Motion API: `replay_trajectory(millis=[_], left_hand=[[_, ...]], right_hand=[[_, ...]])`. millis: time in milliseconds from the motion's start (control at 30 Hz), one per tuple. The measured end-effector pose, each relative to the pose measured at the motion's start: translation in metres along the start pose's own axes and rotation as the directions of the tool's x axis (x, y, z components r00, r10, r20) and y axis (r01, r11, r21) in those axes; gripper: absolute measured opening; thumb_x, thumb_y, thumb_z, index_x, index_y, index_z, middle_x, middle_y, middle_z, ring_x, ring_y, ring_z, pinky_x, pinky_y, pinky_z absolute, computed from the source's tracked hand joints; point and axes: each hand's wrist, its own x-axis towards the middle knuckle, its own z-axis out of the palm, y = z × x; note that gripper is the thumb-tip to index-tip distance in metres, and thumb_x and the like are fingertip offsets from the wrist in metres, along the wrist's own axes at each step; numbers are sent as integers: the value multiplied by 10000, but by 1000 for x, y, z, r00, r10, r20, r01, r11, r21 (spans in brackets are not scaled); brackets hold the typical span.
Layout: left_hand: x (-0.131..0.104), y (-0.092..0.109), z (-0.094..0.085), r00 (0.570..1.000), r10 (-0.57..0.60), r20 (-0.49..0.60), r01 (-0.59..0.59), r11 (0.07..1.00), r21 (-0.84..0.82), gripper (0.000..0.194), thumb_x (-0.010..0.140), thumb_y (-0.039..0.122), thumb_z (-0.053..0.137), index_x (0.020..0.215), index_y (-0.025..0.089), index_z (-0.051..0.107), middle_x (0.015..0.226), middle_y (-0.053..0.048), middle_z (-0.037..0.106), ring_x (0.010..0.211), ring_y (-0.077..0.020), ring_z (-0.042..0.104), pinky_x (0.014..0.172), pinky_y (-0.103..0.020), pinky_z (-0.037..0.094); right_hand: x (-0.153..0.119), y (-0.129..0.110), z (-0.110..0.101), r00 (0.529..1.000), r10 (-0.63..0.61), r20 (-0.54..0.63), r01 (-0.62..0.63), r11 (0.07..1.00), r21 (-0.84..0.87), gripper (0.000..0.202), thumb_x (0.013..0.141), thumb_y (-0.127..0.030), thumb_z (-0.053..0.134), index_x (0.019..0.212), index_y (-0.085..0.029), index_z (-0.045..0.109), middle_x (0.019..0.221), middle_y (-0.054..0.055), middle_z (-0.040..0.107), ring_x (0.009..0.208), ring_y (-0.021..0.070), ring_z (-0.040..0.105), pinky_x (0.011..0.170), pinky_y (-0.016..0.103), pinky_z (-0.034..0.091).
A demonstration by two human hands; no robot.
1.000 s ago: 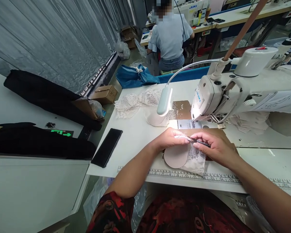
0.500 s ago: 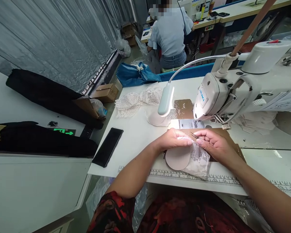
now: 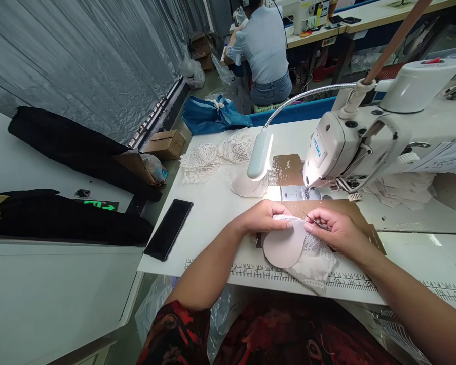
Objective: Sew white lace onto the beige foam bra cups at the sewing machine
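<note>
My left hand (image 3: 266, 217) is closed, pinching the upper edge of a white lace piece (image 3: 314, 263). A smooth, pale pink round pad (image 3: 284, 247) hangs with the lace, just below my fingers. In my closed right hand (image 3: 336, 230) is a slim pointed metal tool (image 3: 319, 223); its exact kind is unclear. Its tip points up and left, close to the lace edge. My right thumb and fingertips also meet the lace there. Both hands are over a brown board (image 3: 336, 207) in front of the sewing machine (image 3: 323, 147).
A lit lamp (image 3: 260, 154) on a bendable neck overhangs the table. Left of it lie more white lace (image 3: 201, 162) and another pale pad (image 3: 247, 183). A black phone (image 3: 168, 229) rests near the left edge. A printed ruler (image 3: 251, 271) follows the front edge. Beyond, a person (image 3: 266, 50) sits.
The lace and round pad have shifted slightly, with more of the pad showing. My right hand has turned the metal tool and moved slightly apart from my left. The seated person has leaned left.
</note>
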Motion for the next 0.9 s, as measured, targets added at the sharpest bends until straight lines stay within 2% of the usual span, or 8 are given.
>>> replay_trajectory(millis=[100,200,300,367,500,567,667,900], left_hand=[[1,-1,3,1000,-11,-7,11,1000,-23,333,778,418,735,924,120,724,856,-52,666,766,-142,588,647,-225,458],[1,-1,3,1000,-4,-19,3,999,-46,325,786,415,730,944,131,739,906,-64,686,805,-156,609,678,-239,473],[0,-1,3,999,7,-34,-9,998,-60,315,782,399,739,945,131,749,941,-75,697,837,-167,621,706,-248,484],[0,-1,2,999,6,-36,-9,997,-74,315,779,398,743,947,132,754,941,-77,702,841,-171,626,711,-251,487],[0,-3,4,999,-13,-32,9,993,-115,333,778,412,746,972,142,758,921,-72,707,816,-166,627,698,-248,483],[1,-3,5,999,-30,-21,27,992,-122,348,778,423,744,987,144,758,892,-67,708,789,-160,623,678,-244,476],[1,-3,7,999,-41,-7,40,992,-116,361,772,436,748,987,146,760,851,-58,707,757,-153,617,658,-239,463],[0,0,7,996,-71,-45,61,981,-184,350,757,447,761,921,138,757,811,-46,691,728,-147,602,649,-245,467]], right_hand=[[-2,2,-4,999,31,14,-32,988,148,408,816,-557,615,1045,-220,630,880,43,662,792,197,611,675,311,497],[-5,6,-13,999,47,25,-51,975,218,469,862,-577,553,1174,-227,581,841,40,667,765,188,628,677,312,512],[-6,8,-22,999,30,42,-37,983,180,435,845,-582,579,1085,-225,645,908,67,699,807,199,649,704,316,525],[-6,8,-25,995,21,97,-37,984,177,436,817,-586,618,1043,-216,672,948,80,711,839,209,657,724,318,530],[-5,3,-25,983,15,182,-34,994,104,432,826,-581,614,1036,-208,678,859,60,696,763,186,634,678,304,515],[-5,1,-22,986,5,168,-12,999,44,412,839,-575,596,1026,-217,682,863,55,693,758,186,624,683,314,509],[-4,-1,-18,990,-35,137,35,999,-3,382,855,-556,582,1031,-233,688,970,65,705,851,213,635,779,356,513],[-3,8,-24,995,-59,87,50,993,105,373,846,-541,613,1045,-233,684,1056,75,707,957,233,660,833,353,528]])
